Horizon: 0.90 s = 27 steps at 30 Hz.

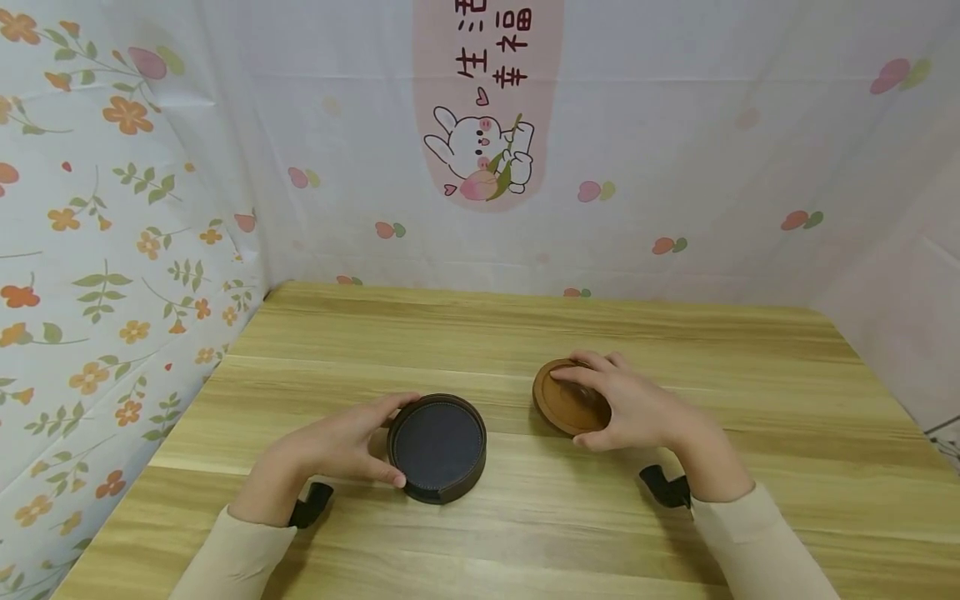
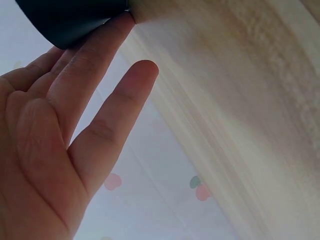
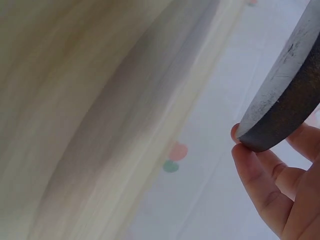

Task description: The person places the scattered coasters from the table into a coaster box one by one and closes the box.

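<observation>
My left hand (image 1: 337, 446) holds a round black coaster holder (image 1: 440, 446) by its left side, thumb at the near edge and fingers at the far rim. Stitching rings its dark top, and a notch shows in the near wall. In the left wrist view, the holder (image 2: 75, 20) fills the top corner; one finger stands apart from it. My right hand (image 1: 637, 408) grips a brown round dish (image 1: 558, 404) with a low raised rim, covering its right part. The right wrist view shows the dish's grey, scuffed underside (image 3: 280, 80), tilted, with fingertips at its edge.
Both things are over a wood-grain table (image 1: 525, 542). A white printed cloth (image 1: 675, 167) hangs along the back, and a flowered cloth (image 1: 97, 250) lines the left side. Black camera mounts (image 1: 663, 487) sit below the wrists.
</observation>
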### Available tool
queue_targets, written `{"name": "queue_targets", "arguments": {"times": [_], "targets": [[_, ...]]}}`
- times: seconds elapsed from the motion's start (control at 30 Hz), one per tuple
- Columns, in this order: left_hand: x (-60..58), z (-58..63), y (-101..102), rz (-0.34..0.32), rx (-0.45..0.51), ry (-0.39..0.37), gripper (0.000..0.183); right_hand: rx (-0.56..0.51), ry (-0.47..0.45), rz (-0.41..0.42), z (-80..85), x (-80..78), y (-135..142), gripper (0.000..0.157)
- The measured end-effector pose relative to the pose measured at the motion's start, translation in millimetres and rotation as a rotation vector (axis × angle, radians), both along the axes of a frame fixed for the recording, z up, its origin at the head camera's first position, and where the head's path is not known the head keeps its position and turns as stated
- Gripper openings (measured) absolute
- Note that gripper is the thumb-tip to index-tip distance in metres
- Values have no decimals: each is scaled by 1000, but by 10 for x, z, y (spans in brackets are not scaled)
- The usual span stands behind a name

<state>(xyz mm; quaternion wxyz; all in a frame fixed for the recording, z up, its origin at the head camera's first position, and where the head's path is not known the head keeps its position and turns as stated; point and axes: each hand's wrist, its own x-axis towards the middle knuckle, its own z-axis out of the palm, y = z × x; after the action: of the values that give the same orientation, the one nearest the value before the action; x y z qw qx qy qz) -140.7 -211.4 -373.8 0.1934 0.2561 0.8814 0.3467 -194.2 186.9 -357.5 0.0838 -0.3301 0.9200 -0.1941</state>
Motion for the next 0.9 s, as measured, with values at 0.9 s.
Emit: {"name": "queue_targets", "arguments": {"times": [0.9], "targets": [[-3,-36,-48,-19,19,-1,105,-105,1,199,-62,124,-866,79]]}}
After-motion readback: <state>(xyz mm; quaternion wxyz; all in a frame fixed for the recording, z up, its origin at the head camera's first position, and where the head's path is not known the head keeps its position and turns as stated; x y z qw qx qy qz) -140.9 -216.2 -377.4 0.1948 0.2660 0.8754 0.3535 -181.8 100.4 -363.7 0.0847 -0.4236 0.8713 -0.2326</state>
